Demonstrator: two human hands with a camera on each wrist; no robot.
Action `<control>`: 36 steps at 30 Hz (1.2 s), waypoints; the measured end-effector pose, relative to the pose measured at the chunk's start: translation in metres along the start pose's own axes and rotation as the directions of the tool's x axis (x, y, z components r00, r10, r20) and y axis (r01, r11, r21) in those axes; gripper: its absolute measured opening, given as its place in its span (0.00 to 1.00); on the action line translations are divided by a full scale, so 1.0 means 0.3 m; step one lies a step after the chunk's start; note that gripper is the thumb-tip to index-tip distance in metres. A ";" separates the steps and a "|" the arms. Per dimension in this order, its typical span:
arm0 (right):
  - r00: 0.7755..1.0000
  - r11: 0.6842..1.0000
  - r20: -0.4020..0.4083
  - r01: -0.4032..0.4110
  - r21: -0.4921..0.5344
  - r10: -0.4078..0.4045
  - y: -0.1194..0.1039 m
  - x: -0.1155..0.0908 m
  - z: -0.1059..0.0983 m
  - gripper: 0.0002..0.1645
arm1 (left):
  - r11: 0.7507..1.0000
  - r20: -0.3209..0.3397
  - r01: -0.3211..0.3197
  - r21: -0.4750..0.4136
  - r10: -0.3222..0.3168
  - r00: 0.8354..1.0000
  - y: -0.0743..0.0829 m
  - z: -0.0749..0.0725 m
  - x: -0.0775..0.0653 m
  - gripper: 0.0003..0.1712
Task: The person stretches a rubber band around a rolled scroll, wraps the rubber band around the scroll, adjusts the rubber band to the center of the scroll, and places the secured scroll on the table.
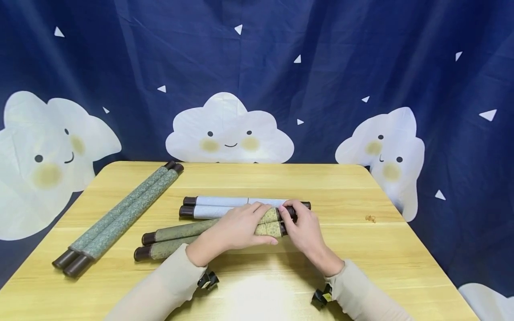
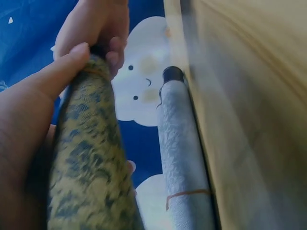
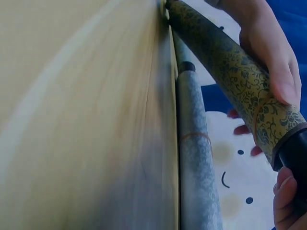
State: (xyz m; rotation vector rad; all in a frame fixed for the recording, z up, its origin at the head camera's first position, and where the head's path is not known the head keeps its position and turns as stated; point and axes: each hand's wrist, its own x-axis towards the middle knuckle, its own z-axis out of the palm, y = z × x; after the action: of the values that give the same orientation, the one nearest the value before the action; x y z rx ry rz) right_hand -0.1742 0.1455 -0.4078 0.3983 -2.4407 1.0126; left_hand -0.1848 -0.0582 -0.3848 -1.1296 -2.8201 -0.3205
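An olive-yellow patterned scroll [image 1: 180, 236], rolled into two side-by-side rolls with dark end knobs, lies aslant with its right end raised toward my hands. My left hand [image 1: 241, 225] grips it from above near that end, thumb on the near side. My right hand [image 1: 305, 227] holds the dark knobs at the right tip. A thin rubber band [image 3: 257, 120] circles the scroll close to this end, beside the left thumb in the right wrist view. Just behind lies a pale blue scroll [image 1: 217, 201], with its own band [image 2: 187, 193] around it; the hands partly cover it.
A green patterned scroll [image 1: 124, 214] with dark knobs lies diagonally on the left of the wooden table [image 1: 401, 267]. A small heap of brown rubber bands [image 1: 370, 218] sits on the right. Behind the table hangs a dark blue curtain [image 1: 321, 80] with clouds.
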 end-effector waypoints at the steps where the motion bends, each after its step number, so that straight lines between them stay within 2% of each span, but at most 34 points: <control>1: 1.000 1.000 0.000 -0.008 -0.004 0.008 0.002 0.001 0.000 0.11 | 1.000 0.003 0.009 0.005 -0.009 1.000 -0.001 -0.001 -0.001 0.54; 7: 0.999 0.999 -0.020 -0.048 -0.006 0.048 0.017 0.012 -0.015 0.11 | 0.998 0.034 0.059 0.027 -0.060 0.998 -0.010 -0.017 -0.005 0.53; 11: 0.999 0.999 -0.042 -0.025 -0.032 0.024 0.026 0.011 -0.021 0.09 | 0.997 0.055 0.065 0.032 -0.067 0.996 -0.011 -0.022 -0.008 0.52; 16: 0.989 0.989 -0.083 0.115 -0.093 -0.122 0.029 0.005 -0.015 0.07 | 1.000 0.005 0.020 0.001 -0.020 1.000 -0.005 -0.009 -0.008 0.55; 21: 0.952 0.955 -0.133 0.258 -0.143 -0.277 0.029 0.003 -0.006 0.07 | 0.999 -0.074 -0.051 -0.010 0.050 0.996 0.007 0.002 -0.001 0.54; 24: 0.926 0.932 -0.142 0.328 -0.154 -0.350 0.035 0.002 0.000 0.08 | 0.998 -0.089 -0.054 -0.017 0.052 0.995 0.009 0.001 -0.002 0.52; 26: 0.917 0.923 -0.139 0.352 -0.156 -0.373 0.038 0.002 0.002 0.08 | 0.999 -0.086 -0.048 -0.025 0.046 0.995 0.009 0.000 -0.004 0.51; 29: 0.929 0.932 -0.125 0.330 -0.152 -0.350 0.038 0.003 -0.005 0.07 | 0.999 -0.074 -0.031 -0.028 0.029 0.997 0.007 -0.001 -0.006 0.52; 33: 0.956 0.958 -0.118 0.251 -0.140 -0.267 0.042 0.012 -0.027 0.08 | 1.000 -0.048 0.006 -0.015 -0.006 0.999 -0.004 -0.008 -0.008 0.52; 36: 0.961 0.966 -0.131 0.227 -0.128 -0.243 0.051 0.020 -0.037 0.08 | 0.999 -0.012 0.036 0.003 -0.036 0.999 -0.012 -0.019 -0.010 0.52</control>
State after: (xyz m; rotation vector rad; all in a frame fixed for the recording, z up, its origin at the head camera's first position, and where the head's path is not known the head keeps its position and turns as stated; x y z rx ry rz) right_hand -0.1823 0.1634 -0.4067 0.5417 -2.2434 0.7721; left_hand -0.1853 -0.0641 -0.3804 -1.0729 -2.8325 -0.3236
